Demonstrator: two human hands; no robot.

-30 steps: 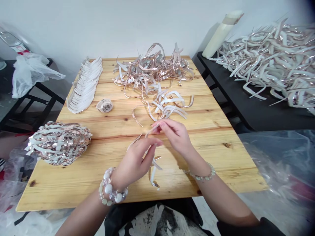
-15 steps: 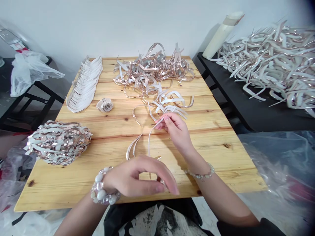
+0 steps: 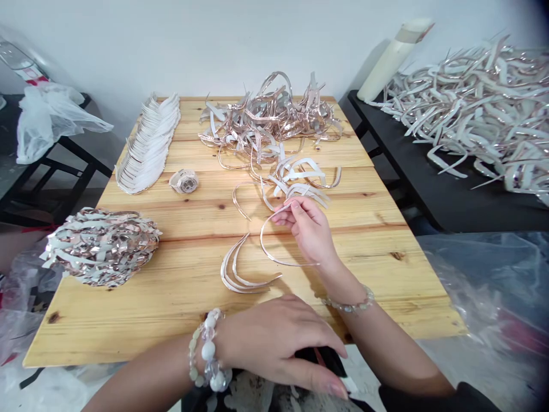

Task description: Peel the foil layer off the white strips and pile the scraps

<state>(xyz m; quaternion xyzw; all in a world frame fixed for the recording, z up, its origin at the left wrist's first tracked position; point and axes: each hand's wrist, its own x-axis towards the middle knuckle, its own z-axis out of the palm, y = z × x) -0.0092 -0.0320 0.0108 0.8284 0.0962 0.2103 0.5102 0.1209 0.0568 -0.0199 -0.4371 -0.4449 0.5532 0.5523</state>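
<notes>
My right hand (image 3: 309,229) pinches one end of a thin curved strip (image 3: 265,243), white with a pinkish metallic edge. The strip bows out to the left and its free end reaches back under the wrist. Low at the table's near edge, my left hand (image 3: 287,337) hangs with thumb and fingers apart, and nothing shows between them. Between the hands and to the left lie a few loose curved strips (image 3: 231,280) on the wood. Another single strip (image 3: 235,203) rests farther back. Just beyond my right fingertips is a small heap of white strips (image 3: 300,177).
A tangled pile of metallic strips (image 3: 270,114) covers the table's back. To the left are a neat row of white strips (image 3: 148,143), a small roll (image 3: 184,181) and a big bundle (image 3: 103,246). A black side table (image 3: 429,194) carries more strips and a white roll (image 3: 392,63).
My left hand has moved down and to the right, its fingers spreading wider. The strip in my right hand now curves round toward the right wrist. My right hand stays nearly in place.
</notes>
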